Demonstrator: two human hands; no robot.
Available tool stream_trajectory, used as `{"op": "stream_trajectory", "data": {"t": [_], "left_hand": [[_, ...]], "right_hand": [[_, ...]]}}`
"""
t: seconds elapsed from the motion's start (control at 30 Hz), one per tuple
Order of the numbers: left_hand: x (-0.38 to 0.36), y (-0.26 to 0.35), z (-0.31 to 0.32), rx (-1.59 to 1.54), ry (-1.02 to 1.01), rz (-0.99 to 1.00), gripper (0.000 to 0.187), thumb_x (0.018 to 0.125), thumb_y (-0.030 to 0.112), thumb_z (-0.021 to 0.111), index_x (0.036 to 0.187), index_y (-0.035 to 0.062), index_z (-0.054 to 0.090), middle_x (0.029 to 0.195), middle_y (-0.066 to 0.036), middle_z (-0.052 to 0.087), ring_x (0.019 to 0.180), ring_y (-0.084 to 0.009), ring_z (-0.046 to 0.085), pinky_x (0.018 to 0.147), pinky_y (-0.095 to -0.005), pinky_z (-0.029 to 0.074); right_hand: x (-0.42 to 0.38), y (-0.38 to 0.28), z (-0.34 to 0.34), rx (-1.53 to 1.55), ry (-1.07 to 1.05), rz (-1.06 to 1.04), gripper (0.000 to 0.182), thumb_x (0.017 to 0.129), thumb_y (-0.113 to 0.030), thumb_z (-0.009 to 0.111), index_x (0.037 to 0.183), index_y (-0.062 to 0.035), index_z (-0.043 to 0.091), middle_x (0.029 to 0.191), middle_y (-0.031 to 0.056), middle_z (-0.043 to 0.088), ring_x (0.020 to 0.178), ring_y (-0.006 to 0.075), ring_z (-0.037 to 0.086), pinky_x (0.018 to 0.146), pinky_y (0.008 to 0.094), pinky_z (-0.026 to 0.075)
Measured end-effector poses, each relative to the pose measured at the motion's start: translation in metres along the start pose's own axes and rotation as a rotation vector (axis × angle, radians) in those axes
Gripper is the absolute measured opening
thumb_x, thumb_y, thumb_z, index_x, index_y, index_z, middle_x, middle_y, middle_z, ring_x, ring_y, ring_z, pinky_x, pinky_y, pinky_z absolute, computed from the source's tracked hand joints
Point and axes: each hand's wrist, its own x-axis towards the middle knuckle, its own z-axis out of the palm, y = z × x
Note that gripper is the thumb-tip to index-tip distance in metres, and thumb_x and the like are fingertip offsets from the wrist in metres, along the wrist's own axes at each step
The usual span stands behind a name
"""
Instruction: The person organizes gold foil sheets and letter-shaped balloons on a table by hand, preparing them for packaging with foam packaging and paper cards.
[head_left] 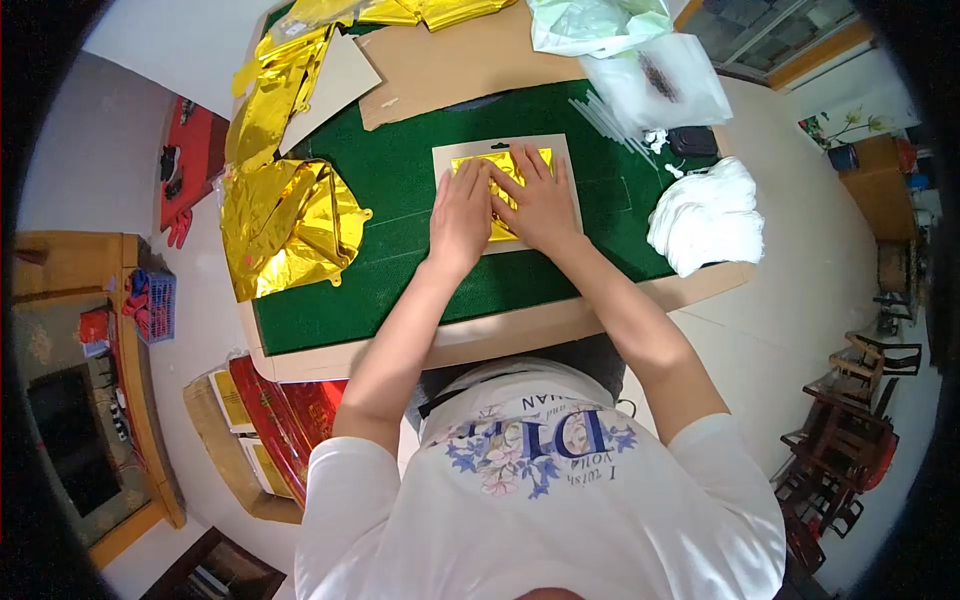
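Observation:
A pale card (568, 208) with a slot at its top edge lies on the green cloth (400, 240) of the table. On the card is a folded gold foil piece (503, 232). Both hands rest flat on the foil, side by side, with their fingers pointing to the far edge. My left hand (463, 222) covers its left part, fingers stretched out. My right hand (541, 208) lies over its right part, fingers spread, thumb reaching toward my left hand. Part of the foil is hidden under the hands.
Crumpled gold foil (290, 225) lies at the table's left. Brown cardboard (450, 60) and plastic bags (600, 25) are at the far side. Clear sticks (612, 122), a dark case (693, 142) and a white bundle (706, 215) sit at the right.

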Motion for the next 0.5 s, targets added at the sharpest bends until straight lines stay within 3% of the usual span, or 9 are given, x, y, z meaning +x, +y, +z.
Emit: {"op": "stream_trajectory", "data": {"t": [0.13,0.33,0.5], "left_hand": [[-0.0103,-0.0002,0.0102,0.110,-0.045,-0.060,0.050,0.093,0.020,0.049,0.138,0.0004,0.041,0.144,-0.015,0.040,0.138,-0.0259,0.031,0.112,-0.0502,0.023],[-0.0100,-0.0003,0.0101,0.226,-0.109,-0.126,0.056,0.094,0.030,0.046,0.141,0.0025,0.037,0.150,-0.014,0.031,0.142,-0.0240,0.024,0.110,-0.0601,0.017],[-0.0105,-0.0007,0.0089,0.262,-0.163,-0.168,0.064,0.093,0.038,0.045,0.145,0.0022,0.030,0.153,-0.010,0.024,0.144,-0.0201,0.016,0.110,-0.0631,0.010]], "right_hand": [[-0.0007,-0.0001,-0.0011,0.038,0.040,0.010,0.047,0.092,-0.045,0.048,0.138,-0.0332,0.046,0.148,0.0112,0.035,0.139,0.0293,0.028,0.111,0.0588,0.016],[0.0012,-0.0017,-0.0038,0.058,0.028,0.012,0.046,0.093,-0.042,0.048,0.138,-0.0330,0.046,0.149,0.0106,0.034,0.139,0.0287,0.027,0.111,0.0590,0.015],[0.0012,-0.0014,-0.0018,0.053,-0.008,0.039,0.049,0.093,-0.041,0.048,0.140,-0.0298,0.043,0.150,0.0105,0.031,0.140,0.0277,0.026,0.112,0.0581,0.014]]}}
